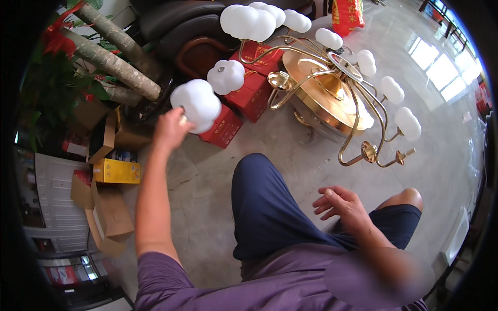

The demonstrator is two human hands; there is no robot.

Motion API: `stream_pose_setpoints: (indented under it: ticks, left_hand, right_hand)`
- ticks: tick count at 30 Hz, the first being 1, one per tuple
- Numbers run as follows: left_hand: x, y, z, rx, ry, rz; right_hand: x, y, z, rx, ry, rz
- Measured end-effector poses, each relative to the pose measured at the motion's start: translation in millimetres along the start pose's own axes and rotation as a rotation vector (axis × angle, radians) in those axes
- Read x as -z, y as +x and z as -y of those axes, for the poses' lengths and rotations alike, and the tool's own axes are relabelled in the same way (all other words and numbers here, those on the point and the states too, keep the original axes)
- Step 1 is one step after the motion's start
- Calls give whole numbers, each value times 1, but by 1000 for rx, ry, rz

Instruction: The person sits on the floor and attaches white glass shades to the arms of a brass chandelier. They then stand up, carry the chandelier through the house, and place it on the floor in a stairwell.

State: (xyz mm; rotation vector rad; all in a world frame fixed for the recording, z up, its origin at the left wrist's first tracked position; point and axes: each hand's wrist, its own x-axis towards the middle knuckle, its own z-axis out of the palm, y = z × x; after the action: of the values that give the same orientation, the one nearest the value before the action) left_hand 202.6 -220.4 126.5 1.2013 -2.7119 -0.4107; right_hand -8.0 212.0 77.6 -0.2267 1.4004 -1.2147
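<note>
My left hand (173,129) grips a white, lobed glass lampshade (197,103) near its base and holds it up at the left, above the red boxes. Another such shade (226,77) rests on the boxes just behind it. At the upper right stands a gold chandelier (324,96) with curved arms, several bearing white shades (249,23). Sockets without a shade show at its left arm (280,81) and near its front (369,151). My right hand (340,203) hovers over my lap, fingers apart and holding nothing; the chandelier's front arms are nearest to it.
Red cartons (249,96) stand left of the chandelier. Opened cardboard boxes (111,212) and a yellow box (117,171) lie at the left, below a potted plant with thick trunks (114,59). Dark leather chairs (181,26) are behind. A red bag (347,18) stands at the back.
</note>
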Motion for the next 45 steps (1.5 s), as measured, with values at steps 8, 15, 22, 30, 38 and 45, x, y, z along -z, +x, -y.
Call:
stream_pose_setpoints:
  ticks: [8, 15, 22, 30, 38, 45]
  left_hand:
    - [14, 141, 59, 210, 234, 338]
    - [5, 165, 65, 276, 209, 371]
    - [10, 165, 60, 236, 276, 362]
    - [11, 130, 82, -63, -175, 35]
    - [-59, -17, -10, 95, -962, 103]
    - [-137, -66, -138, 43, -1183, 331]
  right_hand:
    - [30, 0, -54, -64, -193, -167]
    - [31, 0, -79, -147, -446, -125]
    - [32, 2, -79, -153, -564, -168]
    - [48, -2, -61, 38, -857, -249]
    - [156, -42, 22, 182, -1143, -936]
    - [260, -34, 51, 26, -759, -1117]
